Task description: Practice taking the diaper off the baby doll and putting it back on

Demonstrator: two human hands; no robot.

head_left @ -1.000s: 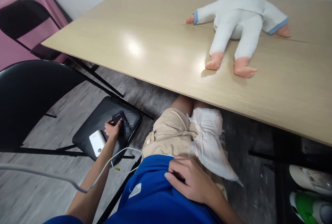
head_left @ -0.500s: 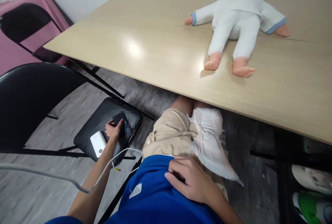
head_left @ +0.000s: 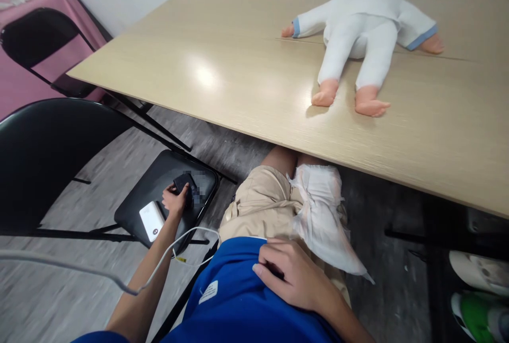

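My left hand (head_left: 173,201) reaches down to the seat of a black folding chair (head_left: 159,184) at my left, fingers closed around a small black device (head_left: 183,183). A white power bank (head_left: 151,220) lies on the seat just beside it, with a white cable (head_left: 167,250) running back over my arm. My right hand (head_left: 292,275) rests on my blue shirt at my stomach, fingers curled loosely with nothing in them. A white diaper (head_left: 322,216) lies across my lap on beige shorts. A baby doll (head_left: 358,30) in white clothes lies on the table (head_left: 238,78) at the far right.
The wooden table's front edge hangs over my knees. A second black chair (head_left: 43,41) stands by a pink-covered surface (head_left: 24,72) at the far left. Shoes (head_left: 477,290) sit on the grey floor at the lower right.
Nothing but a slight shift of the camera; both hands stay where they were.
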